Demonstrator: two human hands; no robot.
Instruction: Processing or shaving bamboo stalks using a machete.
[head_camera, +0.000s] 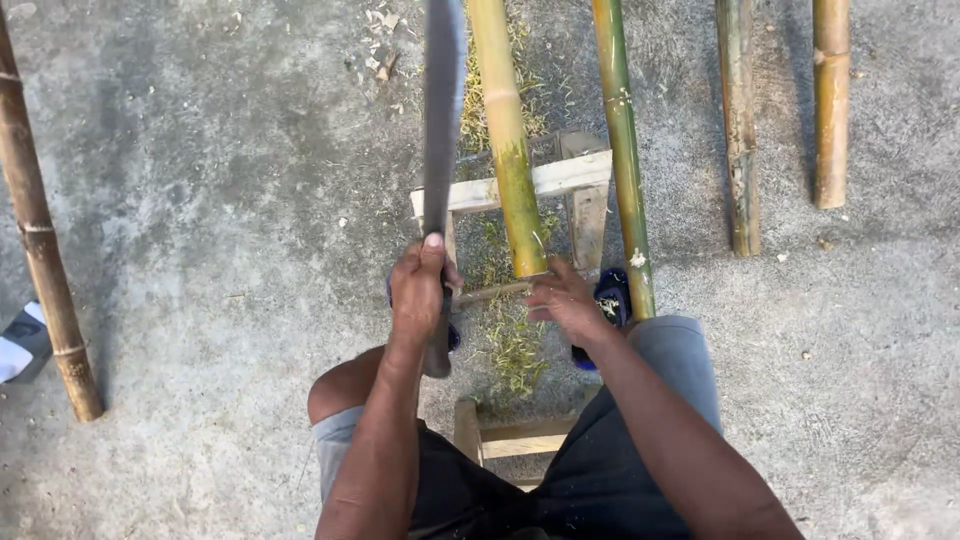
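my left hand (418, 290) is clenched round the handle of a long dark machete (441, 120), blade raised. my right hand (566, 300) grips the cut end of a yellow-green bamboo pole (505, 130) — smooth, jointed, propped on a rough wooden stand (560, 176) over concrete floor (220, 230).

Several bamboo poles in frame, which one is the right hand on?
The yellow-green bamboo pole resting across the small wooden stand. The right hand touches its near cut end. The other poles lie on the concrete, untouched; the left hand holds a long dark machete.
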